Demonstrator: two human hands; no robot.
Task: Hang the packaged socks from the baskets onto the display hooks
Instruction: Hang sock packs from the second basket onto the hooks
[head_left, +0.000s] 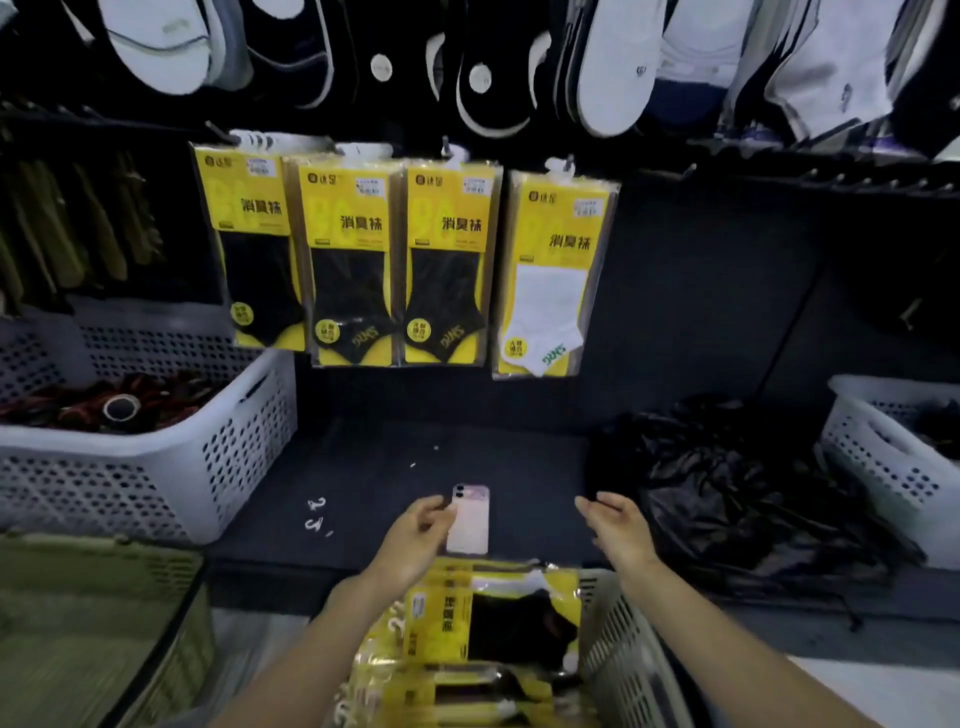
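a basket (626, 649) of packaged socks (493, 613) sits below two hands, the right hand (615, 522) open and empty, the left hand (418, 527) curled against a phone (471, 525) on the dark table (374, 467), its grip unclear, with four packs (447, 260) hanging from hooks (448, 148) above.

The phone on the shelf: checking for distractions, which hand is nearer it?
Left. The left hand is at the left edge of the phone; the right hand hovers off to its right, apart.
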